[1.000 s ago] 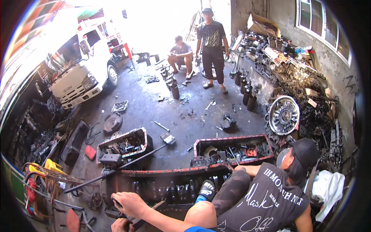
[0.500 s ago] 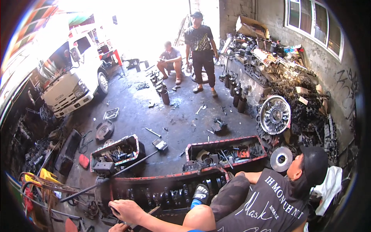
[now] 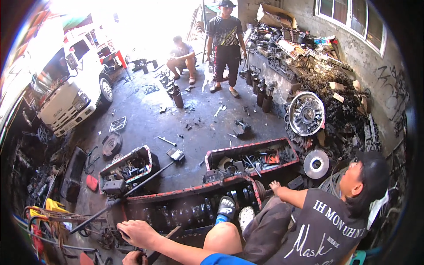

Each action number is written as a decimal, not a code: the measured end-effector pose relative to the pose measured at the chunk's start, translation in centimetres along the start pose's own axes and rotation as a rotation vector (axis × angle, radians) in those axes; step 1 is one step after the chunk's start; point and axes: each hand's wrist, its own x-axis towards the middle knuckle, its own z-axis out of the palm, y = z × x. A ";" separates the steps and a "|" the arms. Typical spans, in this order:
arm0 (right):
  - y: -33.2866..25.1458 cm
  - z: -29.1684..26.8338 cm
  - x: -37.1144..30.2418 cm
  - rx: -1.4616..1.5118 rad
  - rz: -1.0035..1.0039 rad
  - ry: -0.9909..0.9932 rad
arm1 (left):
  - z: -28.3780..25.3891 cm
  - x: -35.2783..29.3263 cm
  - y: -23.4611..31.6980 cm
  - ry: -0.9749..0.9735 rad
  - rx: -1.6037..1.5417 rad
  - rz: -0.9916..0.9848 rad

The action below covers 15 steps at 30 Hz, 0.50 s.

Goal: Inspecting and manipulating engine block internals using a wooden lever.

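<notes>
My right hand (image 3: 138, 234) reaches in from the lower right, fingers curled over a dark edge near the left end of a long engine block (image 3: 176, 194). What it grips, if anything, is hidden. Below it my left hand (image 3: 134, 258) shows only partly at the lower edge, fingers closed round something dark that I cannot make out. Beside both hands a flat brownish bar (image 3: 170, 238) slants under my right forearm. Inside the block, which has a red rim, a row of shiny crankshaft parts (image 3: 190, 214) shows. My bare knee and sandalled foot (image 3: 226, 206) are against the block.
A co-worker in a black cap (image 3: 327, 221) sits close at my right, a hand on the block's end. Past the block lie two parts-filled trays (image 3: 282, 145) and a long dark rod (image 3: 132, 190). Two people (image 3: 225, 39) are farther back, near a white truck (image 3: 66, 97).
The view has shifted, so most things sit a little further left and up. The co-worker's hand now shows on the block's end. My hands stay in nearly the same place.
</notes>
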 end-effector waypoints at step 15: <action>0.6 -0.4 0.1 -0.044 -0.016 0.025 | -1.5 -0.1 1.5 -0.094 0.049 -0.025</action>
